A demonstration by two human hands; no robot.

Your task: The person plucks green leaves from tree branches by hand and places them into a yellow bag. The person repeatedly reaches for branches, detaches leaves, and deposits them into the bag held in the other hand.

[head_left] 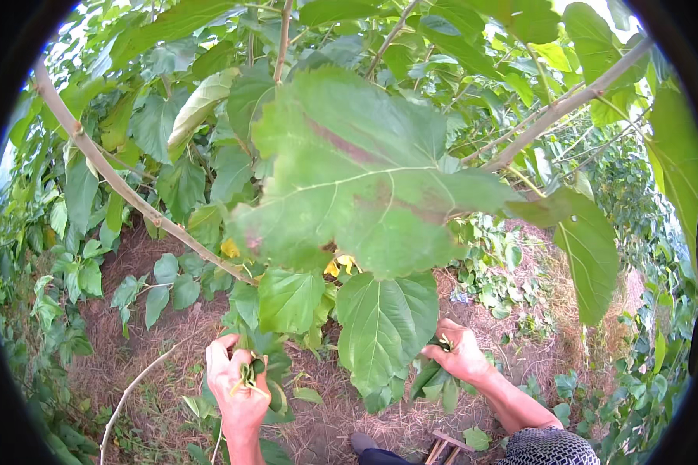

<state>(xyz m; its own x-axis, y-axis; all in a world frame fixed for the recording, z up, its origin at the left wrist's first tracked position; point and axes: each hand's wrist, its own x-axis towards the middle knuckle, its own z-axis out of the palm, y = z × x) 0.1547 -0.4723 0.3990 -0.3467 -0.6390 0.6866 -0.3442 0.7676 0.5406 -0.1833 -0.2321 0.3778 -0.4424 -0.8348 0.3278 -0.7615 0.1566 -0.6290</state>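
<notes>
One clump of folded leaves (250,373) sits below and left of the big blotched leaf (349,201), the left hand's (236,381) fingers curled around it. Below and right of the blotched leaf, the right hand (459,356) pinches hanging leaves (436,385) between thumb and fingers. A loosened grip might drop either bunch; squeezing might bruise them. The left clump looks creased, pale-edged; the right bunch, darker green, droops.
</notes>
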